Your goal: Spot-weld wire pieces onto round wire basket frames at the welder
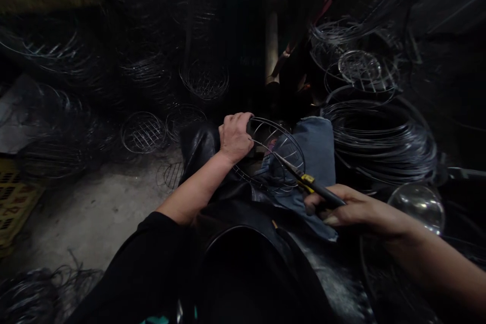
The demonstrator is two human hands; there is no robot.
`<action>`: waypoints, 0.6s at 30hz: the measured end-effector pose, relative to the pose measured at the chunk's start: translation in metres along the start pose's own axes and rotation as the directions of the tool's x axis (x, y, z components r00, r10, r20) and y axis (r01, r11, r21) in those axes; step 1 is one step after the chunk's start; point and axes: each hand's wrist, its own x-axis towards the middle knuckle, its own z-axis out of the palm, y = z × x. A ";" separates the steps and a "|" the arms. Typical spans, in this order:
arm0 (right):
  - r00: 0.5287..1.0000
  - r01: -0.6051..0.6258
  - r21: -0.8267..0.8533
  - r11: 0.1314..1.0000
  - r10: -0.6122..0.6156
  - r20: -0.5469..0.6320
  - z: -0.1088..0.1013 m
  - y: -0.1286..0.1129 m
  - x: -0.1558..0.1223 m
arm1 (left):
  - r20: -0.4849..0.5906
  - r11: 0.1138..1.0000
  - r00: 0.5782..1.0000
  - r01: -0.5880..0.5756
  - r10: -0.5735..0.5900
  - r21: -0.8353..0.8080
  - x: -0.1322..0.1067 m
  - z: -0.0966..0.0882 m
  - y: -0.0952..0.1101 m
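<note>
Your left hand (236, 137) is clenched on the left edge of a round wire frame (291, 139), which sits between your two grips, above your lap; that hold probably steadies it against the tool. Your right hand (343, 206) grasps the pliers (307, 178) by their handles, nose pointing toward the left grip, beside a wire end; whether they bite it, you cannot tell here. Denim cloth (319, 146) lies beneath and beyond the pliers, likely shielding your leg from sharp ends. Ahead and right of your right grip rests a wire coil (413, 148), seemingly kept within reach; left of your left grip stands a wire grid (143, 132).
</note>
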 end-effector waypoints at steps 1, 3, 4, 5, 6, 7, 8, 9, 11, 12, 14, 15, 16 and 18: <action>1.000 0.001 0.003 1.000 -0.001 0.015 0.001 -0.001 0.000 | -0.001 1.000 1.000 -0.012 0.011 -0.010 0.001 0.000 -0.001; 0.999 0.007 0.023 1.000 -0.008 0.041 0.004 -0.003 0.000 | 0.008 0.998 0.999 -0.045 0.045 -0.036 0.002 0.001 -0.002; 0.999 0.021 0.020 1.000 -0.022 0.047 0.005 -0.004 0.000 | 0.020 0.997 0.998 -0.059 0.060 -0.045 0.003 0.001 -0.002; 0.998 0.036 0.015 0.999 -0.037 0.047 0.008 -0.005 0.001 | 0.035 0.997 0.997 -0.066 0.067 -0.046 0.004 0.002 -0.002; 0.998 0.048 0.012 0.999 -0.049 0.043 0.010 -0.006 0.001 | 0.051 0.997 0.996 -0.066 0.068 -0.039 0.005 0.002 -0.002; 0.998 0.057 0.009 0.998 -0.057 0.040 0.013 -0.008 0.001 | 0.066 0.998 0.996 -0.060 0.061 -0.027 0.006 0.002 -0.001; 0.997 0.063 0.002 0.998 -0.063 0.037 0.015 -0.009 0.002 | 0.079 0.999 0.995 -0.052 0.053 -0.013 0.007 0.002 -0.001; 0.997 0.070 -0.009 0.998 -0.070 0.029 0.018 -0.010 0.002 | 0.090 0.999 0.995 -0.044 0.044 0.000 0.007 0.002 0.000; 0.997 0.080 -0.042 0.996 -0.081 -0.015 0.023 -0.013 0.002 | 0.107 0.999 0.994 -0.032 0.031 0.016 0.008 0.001 0.003; 0.995 0.084 -0.057 0.995 -0.086 -0.040 0.024 -0.014 0.001 | 0.113 0.999 0.993 -0.030 0.027 0.019 0.008 0.000 0.003; 0.994 0.073 -0.067 0.995 -0.078 -0.072 0.026 -0.014 0.000 | 0.119 0.999 0.993 -0.025 0.021 0.025 0.007 0.000 0.004; 0.996 0.059 -0.056 0.997 -0.062 -0.063 0.026 -0.013 -0.001 | 0.122 0.999 0.992 -0.023 0.019 0.027 0.007 -0.001 0.004; 0.998 0.042 -0.037 0.998 -0.043 -0.047 0.026 -0.011 -0.002 | 0.124 0.999 0.992 -0.021 0.017 0.029 0.007 -0.001 0.005; 1.000 0.003 0.030 1.000 -0.002 -0.027 0.026 -0.006 -0.003 | 0.126 0.999 0.992 -0.018 0.013 0.034 0.006 -0.002 0.004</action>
